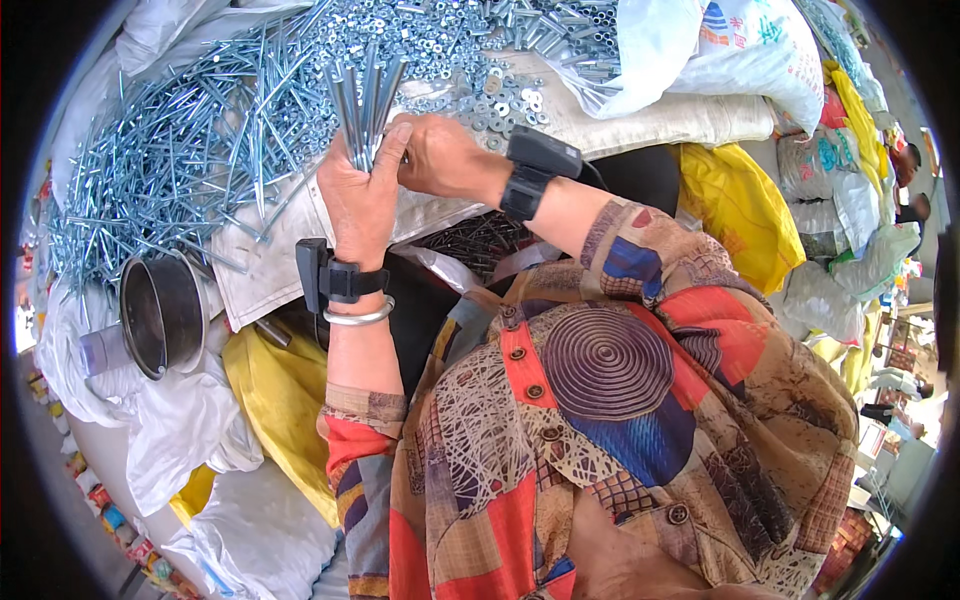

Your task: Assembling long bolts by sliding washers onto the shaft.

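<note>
A bundle of several silver metal tubes [367, 100] stands upright in my left hand [357, 205], whose fingers are wrapped round the lower ends. My right hand [440, 155] is closed right beside it, its fingertips close to my left thumb. What the right fingers hold, if anything, is hidden. Beyond my hands lie heaps of small hardware on a pale cloth [655, 120]: long thin bolts [170, 150] to the left, nuts [420, 45] at the far middle, flat washers [515, 105] to the right of them, and short tubes [580, 40] at the far right.
A dark round metal pot [162, 315] lies tipped at the left, by white plastic sacks [190, 430]. Yellow sacks [740, 210] flank me on both sides. A white printed bag [745, 60] sits at the far right. Dark screws [480, 245] lie below the cloth edge.
</note>
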A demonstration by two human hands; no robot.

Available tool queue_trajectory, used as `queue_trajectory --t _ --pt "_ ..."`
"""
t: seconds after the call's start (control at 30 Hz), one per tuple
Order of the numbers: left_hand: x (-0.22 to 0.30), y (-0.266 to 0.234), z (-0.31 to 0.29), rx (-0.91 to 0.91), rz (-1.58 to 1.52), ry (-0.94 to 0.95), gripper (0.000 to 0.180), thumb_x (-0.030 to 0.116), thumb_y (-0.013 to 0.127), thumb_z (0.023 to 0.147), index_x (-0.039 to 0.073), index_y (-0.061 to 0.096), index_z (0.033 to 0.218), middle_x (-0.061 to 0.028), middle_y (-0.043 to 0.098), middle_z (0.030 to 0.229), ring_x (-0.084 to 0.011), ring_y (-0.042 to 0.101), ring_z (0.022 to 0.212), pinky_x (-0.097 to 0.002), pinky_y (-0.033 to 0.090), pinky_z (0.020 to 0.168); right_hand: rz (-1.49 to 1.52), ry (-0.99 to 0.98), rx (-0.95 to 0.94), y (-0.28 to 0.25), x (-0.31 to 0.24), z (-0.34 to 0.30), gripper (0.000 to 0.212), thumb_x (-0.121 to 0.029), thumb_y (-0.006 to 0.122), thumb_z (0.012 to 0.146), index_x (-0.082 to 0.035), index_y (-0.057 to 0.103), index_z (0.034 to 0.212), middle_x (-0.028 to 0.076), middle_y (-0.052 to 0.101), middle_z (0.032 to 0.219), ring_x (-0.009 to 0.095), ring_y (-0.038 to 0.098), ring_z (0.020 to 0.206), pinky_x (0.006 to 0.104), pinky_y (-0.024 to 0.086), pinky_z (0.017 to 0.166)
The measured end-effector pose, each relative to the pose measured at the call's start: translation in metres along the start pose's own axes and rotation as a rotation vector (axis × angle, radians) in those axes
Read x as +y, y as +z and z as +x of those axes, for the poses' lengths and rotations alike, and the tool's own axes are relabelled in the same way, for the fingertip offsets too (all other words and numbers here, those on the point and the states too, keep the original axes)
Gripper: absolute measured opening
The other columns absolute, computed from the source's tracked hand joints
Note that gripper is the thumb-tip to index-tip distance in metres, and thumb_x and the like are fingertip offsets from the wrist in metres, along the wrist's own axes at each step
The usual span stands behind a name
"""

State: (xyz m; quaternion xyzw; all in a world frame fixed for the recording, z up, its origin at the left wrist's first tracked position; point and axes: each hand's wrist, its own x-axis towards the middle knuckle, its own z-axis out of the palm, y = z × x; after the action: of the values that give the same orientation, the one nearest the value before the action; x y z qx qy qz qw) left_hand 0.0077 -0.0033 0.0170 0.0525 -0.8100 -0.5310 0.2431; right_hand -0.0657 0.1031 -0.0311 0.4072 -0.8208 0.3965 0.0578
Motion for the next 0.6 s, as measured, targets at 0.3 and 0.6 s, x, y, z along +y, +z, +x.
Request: queue_trajectory --t 0.3,0.6 --pt "-0.004 -0.009 0.001 0.036 0.021 0.021 0.027 0.025 0.071 0.083 0.000 0.064 0.092 -0.0088 0.066 0.080 -0.0148 0.060 0.072 -0.0298 0.047 0.065 0.405 0.146 -0.001 -0.020 -0.013 -0.027 0.039 -0.022 0.064 0.080 0.001 0.057 0.111 0.017 0.067 0.087 0.031 0.066 0.082 0.0362 0.050 0.073" --pt "-0.003 -0.005 -0.002 0.002 0.068 0.045 0.026 0.018 0.069 0.083 -0.001 0.062 0.099 -0.0116 0.068 0.082 -0.0182 0.061 0.069 -0.0312 0.047 0.065 0.543 0.303 0.037 -0.032 -0.013 -0.024 0.060 -0.049 0.039 0.095 0.001 0.047 0.129 0.017 0.066 0.094 0.023 0.062 0.093 0.0333 0.045 0.085"
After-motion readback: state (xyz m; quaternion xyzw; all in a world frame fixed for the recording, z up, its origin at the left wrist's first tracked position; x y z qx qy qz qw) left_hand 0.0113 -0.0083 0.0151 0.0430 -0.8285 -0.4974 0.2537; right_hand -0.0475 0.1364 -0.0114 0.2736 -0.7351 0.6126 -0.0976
